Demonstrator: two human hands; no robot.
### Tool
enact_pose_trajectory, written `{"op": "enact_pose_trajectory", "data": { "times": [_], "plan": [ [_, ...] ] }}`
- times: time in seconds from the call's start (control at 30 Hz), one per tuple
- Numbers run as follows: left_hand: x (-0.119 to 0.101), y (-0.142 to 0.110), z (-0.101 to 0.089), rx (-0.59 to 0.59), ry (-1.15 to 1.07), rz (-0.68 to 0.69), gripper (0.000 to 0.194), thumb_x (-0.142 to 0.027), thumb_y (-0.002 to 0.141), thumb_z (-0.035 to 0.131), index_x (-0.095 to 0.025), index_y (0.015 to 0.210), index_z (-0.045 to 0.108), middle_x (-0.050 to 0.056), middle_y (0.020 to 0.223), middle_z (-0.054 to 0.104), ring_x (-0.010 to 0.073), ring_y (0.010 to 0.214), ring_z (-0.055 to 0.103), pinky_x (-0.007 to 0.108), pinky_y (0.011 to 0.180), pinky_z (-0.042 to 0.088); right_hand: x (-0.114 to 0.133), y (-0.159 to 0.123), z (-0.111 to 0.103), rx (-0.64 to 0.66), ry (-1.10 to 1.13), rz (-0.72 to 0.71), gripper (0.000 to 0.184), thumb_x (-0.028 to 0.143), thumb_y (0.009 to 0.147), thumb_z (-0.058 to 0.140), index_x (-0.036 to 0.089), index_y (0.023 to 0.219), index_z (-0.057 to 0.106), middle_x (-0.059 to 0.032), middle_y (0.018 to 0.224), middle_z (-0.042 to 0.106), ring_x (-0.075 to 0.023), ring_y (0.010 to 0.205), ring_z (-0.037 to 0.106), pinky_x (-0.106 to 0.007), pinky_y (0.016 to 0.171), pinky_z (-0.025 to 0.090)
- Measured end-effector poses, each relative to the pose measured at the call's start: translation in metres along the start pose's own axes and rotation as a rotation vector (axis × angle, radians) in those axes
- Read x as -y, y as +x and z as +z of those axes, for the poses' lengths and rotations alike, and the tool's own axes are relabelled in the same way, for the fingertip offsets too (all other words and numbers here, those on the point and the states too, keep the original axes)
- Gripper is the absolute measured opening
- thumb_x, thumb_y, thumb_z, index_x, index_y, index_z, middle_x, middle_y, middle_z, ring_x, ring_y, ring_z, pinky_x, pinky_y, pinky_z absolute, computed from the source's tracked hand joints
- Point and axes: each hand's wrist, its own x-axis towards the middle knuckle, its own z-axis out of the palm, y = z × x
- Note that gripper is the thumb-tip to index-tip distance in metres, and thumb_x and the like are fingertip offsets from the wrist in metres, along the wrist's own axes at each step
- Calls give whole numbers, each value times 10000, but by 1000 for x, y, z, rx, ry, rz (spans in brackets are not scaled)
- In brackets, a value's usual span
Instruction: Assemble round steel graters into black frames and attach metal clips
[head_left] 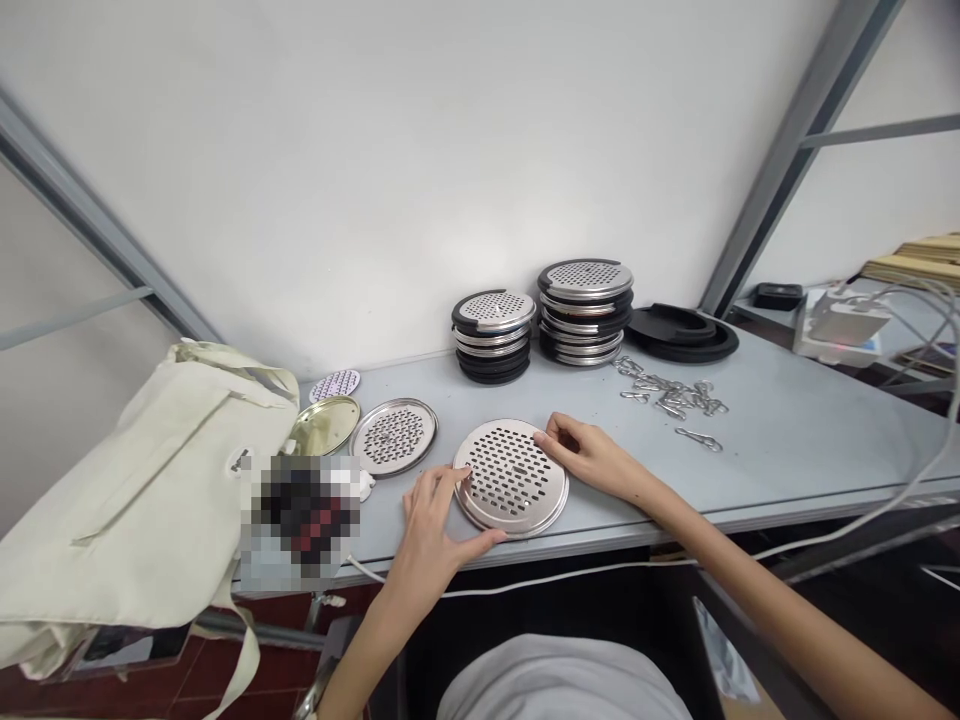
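A round perforated metal disc (510, 470) with rows of slots lies flat near the table's front edge, between my two hands. My left hand (435, 520) spans its left side, index fingertip on the top face and thumb at the front rim. The thumb and fingers of my right hand (581, 455) pinch the upper right rim. A second rim shows just under the disc's edge. To the left lies another perforated metal disc (394, 437). Beside that is a shallow gold-coloured metal lid (324, 425), partly covered by a blurred patch.
Two stacks of metal discs and black rings (493, 340), (585, 315) stand along the wall. Black round trays (682, 332) lie right of them, with several metal snap hooks (675, 395) in front. A cream bag (150, 490) takes the left end; a white cable (600, 570) crosses the front.
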Motion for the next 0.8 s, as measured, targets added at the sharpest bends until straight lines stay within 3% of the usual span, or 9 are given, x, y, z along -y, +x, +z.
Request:
{"op": "enact_pose_trajectory", "data": {
  "times": [0.13,0.27,0.33,0.43,0.57,0.67,0.8],
  "plan": [
    [-1,0,3,-48,19,21,618,-431,724,730,-303,1242,418,61,1278,465,264,1216,434,436,1010,304,-2,1,-1,33,214,6,325,513,861,544,212,781,448,67,600,406,-97,563,371,-225,526,296],
    [-4,1,7,-105,54,46,608,-423,751,705,-278,1261,407,93,1321,440,283,1242,413,460,1032,278,-2,1,-4,54,409,78,408,561,801,601,235,1004,460,73,617,468,-107,566,435,-221,530,335],
    [-5,2,7,-85,37,62,611,-429,756,697,-268,1265,399,101,1321,451,284,1257,407,461,1035,275,3,1,-7,75,436,104,457,574,794,598,231,1070,475,53,665,532,-123,602,493,-236,560,381],
    [-5,4,5,-41,-8,51,627,-442,758,690,-269,1274,379,98,1333,461,275,1282,396,459,1045,268,13,-1,-13,146,425,102,411,583,829,539,210,1000,543,1,785,612,-164,737,573,-270,658,443],
    [-3,5,2,-84,-87,-58,728,-482,688,736,-249,1278,381,105,1303,499,296,1240,442,487,1036,282,24,-3,-18,115,358,74,397,579,877,463,202,968,548,-25,854,628,-194,858,592,-299,762,468],
    [-4,6,0,-74,-308,-150,812,-460,619,788,-214,1277,381,126,1233,564,295,1157,521,482,1003,342,26,-4,-18,102,359,56,381,561,882,469,197,960,552,-28,856,627,-192,859,590,-296,779,466],
    [-11,6,-3,64,-776,-262,715,-415,696,749,-175,1264,387,115,1045,684,232,962,630,412,921,447,28,-6,-15,136,463,70,362,542,873,494,194,953,562,-29,850,630,-181,813,589,-286,735,466]
  ]
}}
